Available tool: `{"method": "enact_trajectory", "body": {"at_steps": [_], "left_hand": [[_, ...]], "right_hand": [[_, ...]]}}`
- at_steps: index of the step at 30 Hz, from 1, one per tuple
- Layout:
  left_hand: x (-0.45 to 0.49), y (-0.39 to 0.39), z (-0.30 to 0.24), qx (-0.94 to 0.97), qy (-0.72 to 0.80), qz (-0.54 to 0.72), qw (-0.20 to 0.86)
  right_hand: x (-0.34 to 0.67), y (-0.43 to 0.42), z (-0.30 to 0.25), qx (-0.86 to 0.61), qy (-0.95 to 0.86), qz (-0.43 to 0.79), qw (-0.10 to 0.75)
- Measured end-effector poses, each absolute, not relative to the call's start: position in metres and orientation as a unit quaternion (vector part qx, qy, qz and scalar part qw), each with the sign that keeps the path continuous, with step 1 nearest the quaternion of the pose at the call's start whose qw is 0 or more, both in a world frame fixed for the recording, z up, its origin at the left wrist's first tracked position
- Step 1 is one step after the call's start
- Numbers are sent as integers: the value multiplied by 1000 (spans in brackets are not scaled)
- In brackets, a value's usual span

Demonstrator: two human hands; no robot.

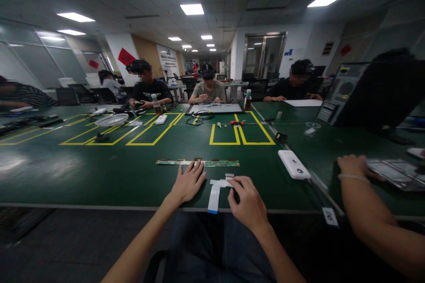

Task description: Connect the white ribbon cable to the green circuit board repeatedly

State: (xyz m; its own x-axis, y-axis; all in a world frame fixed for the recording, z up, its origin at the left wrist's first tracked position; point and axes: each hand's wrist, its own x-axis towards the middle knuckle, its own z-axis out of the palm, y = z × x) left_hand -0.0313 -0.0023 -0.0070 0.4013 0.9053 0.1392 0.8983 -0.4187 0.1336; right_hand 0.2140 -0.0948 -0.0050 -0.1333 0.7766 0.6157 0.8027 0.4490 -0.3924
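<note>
My left hand (188, 183) lies open, palm down, on the green table, its fingertips touching a long, narrow green circuit board (221, 163). To its right, a white flat ribbon cable (214, 196) lies bent in an L, its blue-tipped end pointing toward the table's front edge. My right hand (248, 202) has its fingers bent, with the index fingertip on the cable's right part. A gap shows between that finger and the thumb. Just beyond the cable is a small greyish piece (229, 176), too small to name.
At right, a white device (294, 164) with a cord lies near a co-worker's arm (365, 203). A black computer case (368, 93) stands behind. Yellow tape rectangles (226, 143), a red screwdriver (237, 123) and a flat panel (215, 108) lie farther back, where other people sit.
</note>
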Motion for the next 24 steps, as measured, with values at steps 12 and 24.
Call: {"method": "enact_trajectory", "body": {"at_steps": [12, 24], "left_hand": [[1, -8, -12, 886, 432, 167, 6], [-2, -8, -8, 912, 375, 164, 13]], "right_hand": [[212, -89, -15, -568, -763, -34, 306], [211, -90, -13, -564, -763, -29, 316]]}}
